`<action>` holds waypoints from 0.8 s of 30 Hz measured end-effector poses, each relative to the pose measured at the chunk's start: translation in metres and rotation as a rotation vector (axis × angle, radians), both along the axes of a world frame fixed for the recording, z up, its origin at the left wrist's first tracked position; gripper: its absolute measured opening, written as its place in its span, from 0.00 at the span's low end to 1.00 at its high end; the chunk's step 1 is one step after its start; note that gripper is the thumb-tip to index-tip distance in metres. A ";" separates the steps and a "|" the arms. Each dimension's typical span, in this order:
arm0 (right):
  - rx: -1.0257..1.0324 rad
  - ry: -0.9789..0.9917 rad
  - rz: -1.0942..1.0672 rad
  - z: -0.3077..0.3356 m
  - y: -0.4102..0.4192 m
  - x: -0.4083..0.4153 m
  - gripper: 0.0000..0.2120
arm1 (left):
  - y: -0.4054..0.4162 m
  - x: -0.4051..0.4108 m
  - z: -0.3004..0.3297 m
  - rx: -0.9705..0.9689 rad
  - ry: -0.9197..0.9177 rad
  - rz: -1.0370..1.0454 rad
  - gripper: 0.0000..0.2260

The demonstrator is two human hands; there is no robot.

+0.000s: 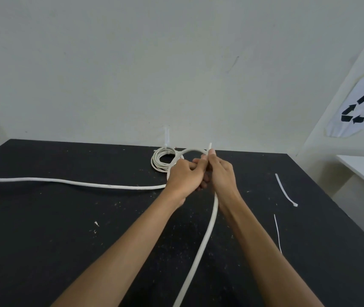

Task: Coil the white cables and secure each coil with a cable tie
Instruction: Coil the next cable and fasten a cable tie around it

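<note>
White cable [207, 227] pinched at mid-bench between both hands, one loop arching up and back from the knuckles. Left hand [182, 177]: grip narrow, fingers curled round the cable where the loop crosses itself. Right hand [222, 173]: grip tight too, thumb and forefinger pinching the cable's short end, which pokes up just above the fingertips. From the hands, one long run trailing left across the black bench [43, 218] and ending in a small upturned hook near the left edge; another run dropping toward the near edge between the forearms. Thick, off-white, smooth-looking. Finished coil [162, 159] lying just behind the left hand by the wall, bound with a tie whose tail stands upright. Two loose cable ties [285, 190] well off to the right on the bench, one nearer the front edge than the other. Recycling sign [358, 110] on the right-hand wall.
</note>
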State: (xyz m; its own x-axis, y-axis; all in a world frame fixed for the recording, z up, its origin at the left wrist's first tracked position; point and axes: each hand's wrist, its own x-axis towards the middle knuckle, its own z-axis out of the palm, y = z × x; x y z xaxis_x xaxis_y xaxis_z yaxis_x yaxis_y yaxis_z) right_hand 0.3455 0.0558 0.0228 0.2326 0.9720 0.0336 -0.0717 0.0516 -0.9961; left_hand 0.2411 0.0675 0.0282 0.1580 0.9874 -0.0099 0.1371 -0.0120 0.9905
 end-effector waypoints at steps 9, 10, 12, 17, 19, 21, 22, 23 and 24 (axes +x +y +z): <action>-0.026 0.076 0.048 -0.002 0.004 0.015 0.20 | -0.009 -0.018 -0.014 0.319 0.182 0.005 0.20; -0.023 0.090 0.025 -0.003 0.006 0.018 0.20 | -0.008 -0.022 -0.019 0.435 0.230 0.044 0.16; -0.024 0.153 -0.018 -0.004 0.008 0.025 0.19 | -0.006 -0.032 -0.031 0.649 0.323 0.153 0.09; 0.007 0.397 -0.113 0.001 0.013 0.036 0.18 | -0.012 -0.048 -0.042 0.675 0.431 0.184 0.12; 0.033 0.469 -0.143 0.005 0.018 0.036 0.18 | -0.019 -0.045 -0.034 0.342 0.404 -0.123 0.19; 0.053 0.508 -0.163 0.010 0.023 0.033 0.18 | -0.028 -0.037 -0.026 0.020 0.284 -0.422 0.23; 0.062 0.524 -0.173 0.012 0.025 0.031 0.18 | -0.032 -0.033 -0.023 -0.093 0.198 -0.514 0.25; 0.075 0.543 -0.189 0.015 0.027 0.028 0.18 | -0.036 -0.030 -0.020 -0.182 0.099 -0.573 0.26; 0.092 0.565 -0.211 0.017 0.028 0.027 0.18 | -0.038 -0.029 -0.017 -0.260 -0.007 -0.609 0.26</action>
State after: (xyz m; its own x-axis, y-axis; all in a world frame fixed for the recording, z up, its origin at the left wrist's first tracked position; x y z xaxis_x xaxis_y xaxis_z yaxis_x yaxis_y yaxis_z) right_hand 0.3729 0.0841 0.0397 0.4259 0.9021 -0.0694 -0.5667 0.2061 -0.7977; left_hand 0.2121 0.0299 0.0115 0.6882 0.6871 -0.2329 0.1747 0.1546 0.9724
